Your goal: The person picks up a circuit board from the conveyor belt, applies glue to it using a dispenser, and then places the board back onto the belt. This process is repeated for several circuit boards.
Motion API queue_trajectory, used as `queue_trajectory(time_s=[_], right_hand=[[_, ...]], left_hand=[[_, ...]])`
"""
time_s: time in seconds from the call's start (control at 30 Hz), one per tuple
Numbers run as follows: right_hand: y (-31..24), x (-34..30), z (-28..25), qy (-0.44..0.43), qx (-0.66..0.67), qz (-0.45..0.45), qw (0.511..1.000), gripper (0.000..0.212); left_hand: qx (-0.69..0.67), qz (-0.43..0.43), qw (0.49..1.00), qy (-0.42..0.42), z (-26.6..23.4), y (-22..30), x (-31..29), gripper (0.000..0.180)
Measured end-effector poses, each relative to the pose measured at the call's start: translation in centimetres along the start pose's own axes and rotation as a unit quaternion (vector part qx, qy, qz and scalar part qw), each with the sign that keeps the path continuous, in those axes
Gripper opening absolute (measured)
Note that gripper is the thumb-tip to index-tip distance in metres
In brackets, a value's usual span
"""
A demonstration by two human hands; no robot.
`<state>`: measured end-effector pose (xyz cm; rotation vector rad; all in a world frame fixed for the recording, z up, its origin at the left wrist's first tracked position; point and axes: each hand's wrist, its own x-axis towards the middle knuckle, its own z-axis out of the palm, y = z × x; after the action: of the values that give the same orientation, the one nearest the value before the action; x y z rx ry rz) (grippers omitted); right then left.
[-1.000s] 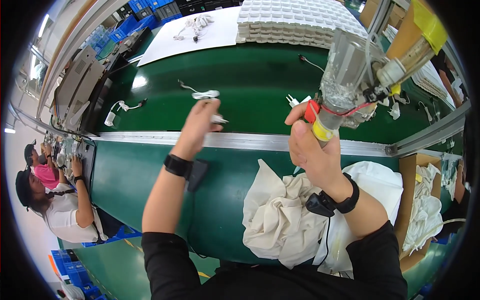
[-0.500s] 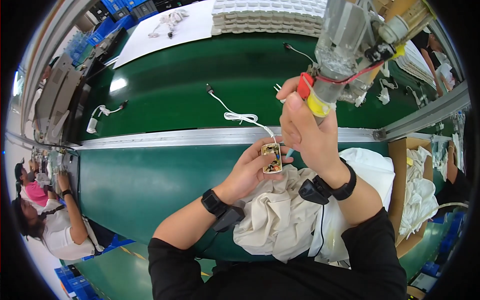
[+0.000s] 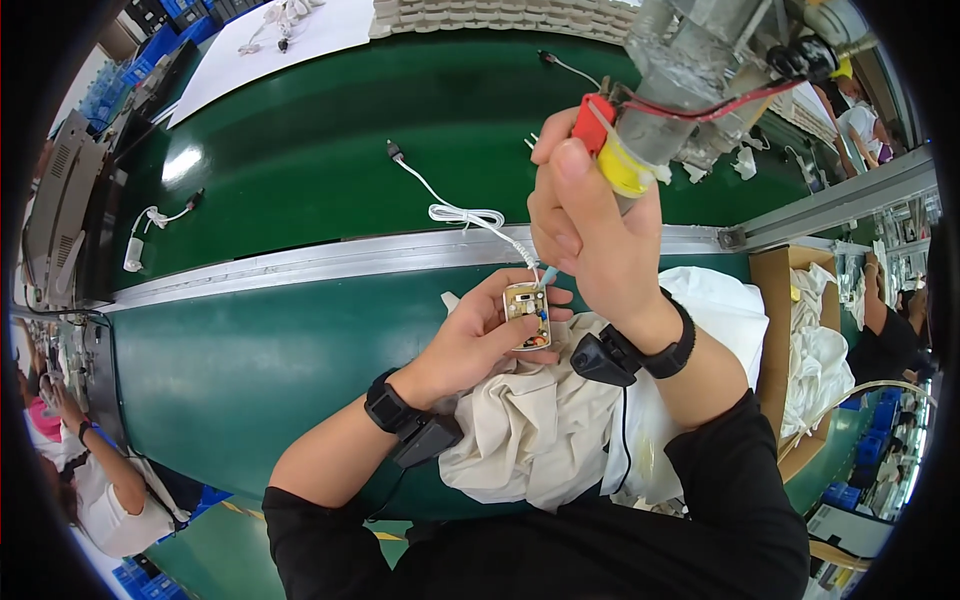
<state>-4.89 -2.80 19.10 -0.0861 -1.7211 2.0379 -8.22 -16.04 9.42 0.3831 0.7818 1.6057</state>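
Note:
In my left hand [image 3: 470,335] lies a small open white adapter case with a circuit board [image 3: 527,315] showing, my thumb across its lower part. A white cord [image 3: 470,215] runs from its top edge to a dark plug [image 3: 394,150] on the green bench. My right hand [image 3: 595,225] is wrapped round a hanging glue dispenser [image 3: 655,135] with a grey barrel, yellow tape and a red switch [image 3: 594,122] near my thumb. Below my fist, its pale blue nozzle [image 3: 548,276] points at the upper right of the board; whether it touches, I cannot tell.
Crumpled beige cloth [image 3: 530,430] lies under my wrists, beside a white bag [image 3: 715,310]. A cardboard box [image 3: 775,350] of white fabric stands to the right. A metal rail [image 3: 350,262] crosses the bench. Another corded adapter [image 3: 134,254] lies far left. A co-worker [image 3: 110,490] sits at left.
The nozzle has come over the board's upper edge, where before it was to the right of the case. The whole view has shifted, so the bench things appear further left and higher.

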Motion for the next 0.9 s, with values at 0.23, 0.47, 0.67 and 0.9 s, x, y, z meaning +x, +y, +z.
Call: queue_trajectory(time_s=[0.23,0.47,0.67,0.9], right_hand=[[0.3,0.1,-0.2,-0.006,-0.003,0.003,1.000,0.026],[-0.4,0.1,0.4,-0.001,0.007,0.006,1.000,0.027],[-0.8,-0.7,0.9,-0.024,0.025,0.009,0.999,0.029],[-0.5,-0.6,1.3,-0.034,0.016,0.005,0.999,0.028]], left_hand=[[0.018,-0.005,1.000,-0.004,0.1,0.2,-0.2,0.041],[0.009,0.001,1.000,0.003,0.2,0.1,-0.2,0.040],[-0.023,0.037,0.998,0.043,0.2,0.6,-0.2,0.039],[-0.056,0.053,0.994,0.077,-0.7,0.9,-0.6,0.039]])
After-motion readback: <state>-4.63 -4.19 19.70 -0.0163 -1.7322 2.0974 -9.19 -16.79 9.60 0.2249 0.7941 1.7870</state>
